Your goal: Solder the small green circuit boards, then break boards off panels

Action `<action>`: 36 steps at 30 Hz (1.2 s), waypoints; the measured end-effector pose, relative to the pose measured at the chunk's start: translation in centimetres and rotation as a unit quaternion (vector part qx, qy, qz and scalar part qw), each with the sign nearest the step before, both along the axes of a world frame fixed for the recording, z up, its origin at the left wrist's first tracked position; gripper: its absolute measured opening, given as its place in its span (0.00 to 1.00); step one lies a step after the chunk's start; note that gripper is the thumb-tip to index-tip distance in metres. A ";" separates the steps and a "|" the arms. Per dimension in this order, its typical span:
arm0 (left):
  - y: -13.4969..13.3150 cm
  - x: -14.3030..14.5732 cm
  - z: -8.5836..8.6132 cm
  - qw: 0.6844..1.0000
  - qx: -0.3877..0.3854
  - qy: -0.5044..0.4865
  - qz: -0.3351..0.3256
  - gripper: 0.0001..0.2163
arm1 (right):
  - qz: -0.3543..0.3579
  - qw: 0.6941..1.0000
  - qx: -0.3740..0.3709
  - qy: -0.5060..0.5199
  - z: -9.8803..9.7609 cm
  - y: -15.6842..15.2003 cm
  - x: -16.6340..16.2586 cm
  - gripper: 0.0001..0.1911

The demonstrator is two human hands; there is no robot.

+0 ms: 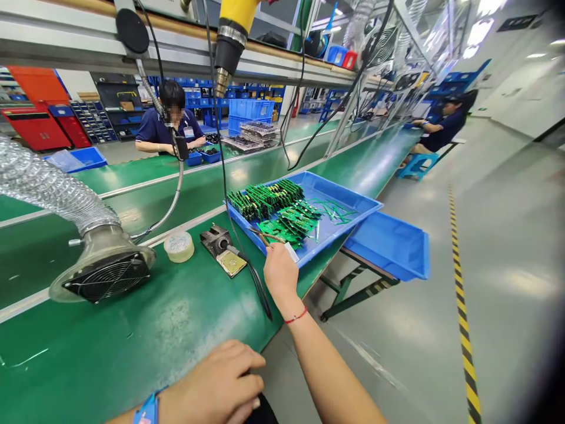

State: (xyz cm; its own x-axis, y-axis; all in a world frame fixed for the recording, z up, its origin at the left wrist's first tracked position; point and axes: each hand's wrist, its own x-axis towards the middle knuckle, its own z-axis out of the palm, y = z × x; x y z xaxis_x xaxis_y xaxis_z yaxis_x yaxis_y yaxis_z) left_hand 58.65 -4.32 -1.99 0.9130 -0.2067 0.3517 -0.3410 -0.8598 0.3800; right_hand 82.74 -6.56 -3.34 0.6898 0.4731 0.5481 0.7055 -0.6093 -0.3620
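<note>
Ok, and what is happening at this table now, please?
A person's right hand holds what looks like tweezers at the near side of a blue tray of green circuit boards. The left hand is near the green table's edge, with nothing visible in it. A soldering iron sits in its stand left of the tray, beside a roll of tape.

Bright ceiling lights [479,32] gleam over a glossy grey floor [516,288], where 1 black-and-yellow striped line [459,294] runs between a white wall [525,85] at right and a long green workbench [145,335] with 1 blue stool [417,167] beside it, red cabinets [35,131] standing at far left.
</note>
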 end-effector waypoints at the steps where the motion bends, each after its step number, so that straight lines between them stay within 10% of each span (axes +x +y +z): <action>1: 0.5 -0.2 1.2 0.999 -0.034 0.018 0.011 0.05 | 0.006 1.000 0.025 0.002 0.3 -0.6 -0.6 0.11; 6: 2.2 0.7 5.7 0.929 -0.333 0.099 0.125 0.13 | 0.050 0.986 0.160 0.002 2.3 -6.5 -4.6 0.11; 8: 1.9 2.3 6.4 0.869 -0.456 0.121 0.150 0.21 | 0.196 0.949 0.244 0.046 2.7 -8.8 -6.8 0.07; 13: -0.4 7.2 7.0 0.800 -0.571 0.128 0.135 0.23 | 0.270 0.928 0.255 0.005 2.7 -10.8 -10.2 0.08; 19: -2.6 10.5 8.3 0.888 -0.425 0.114 0.134 0.16 | 0.146 0.970 0.195 -0.014 2.1 -10.0 -8.5 0.36; 25: -2.6 14.9 11.5 0.972 -0.143 0.179 0.058 0.15 | 0.100 0.936 0.274 0.194 1.1 -11.3 -4.1 0.28; 30: 2.7 24.5 13.0 0.959 -0.016 0.160 0.233 0.20 | 0.054 0.884 0.304 0.351 0.9 -13.9 -0.8 0.19; 36: 7.0 32.9 10.5 0.907 -0.123 0.203 0.349 0.18 | 0.069 0.867 0.298 0.393 -0.5 -16.8 -0.6 0.18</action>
State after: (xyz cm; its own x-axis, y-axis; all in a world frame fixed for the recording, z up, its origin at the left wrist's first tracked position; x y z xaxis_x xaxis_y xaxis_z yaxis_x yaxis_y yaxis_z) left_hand 91.56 2.71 8.47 0.8557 0.5102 -0.0861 0.4645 -0.6842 0.5622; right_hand 82.14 -23.33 -3.81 0.9203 0.3753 0.1104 0.1496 -0.0770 -0.9857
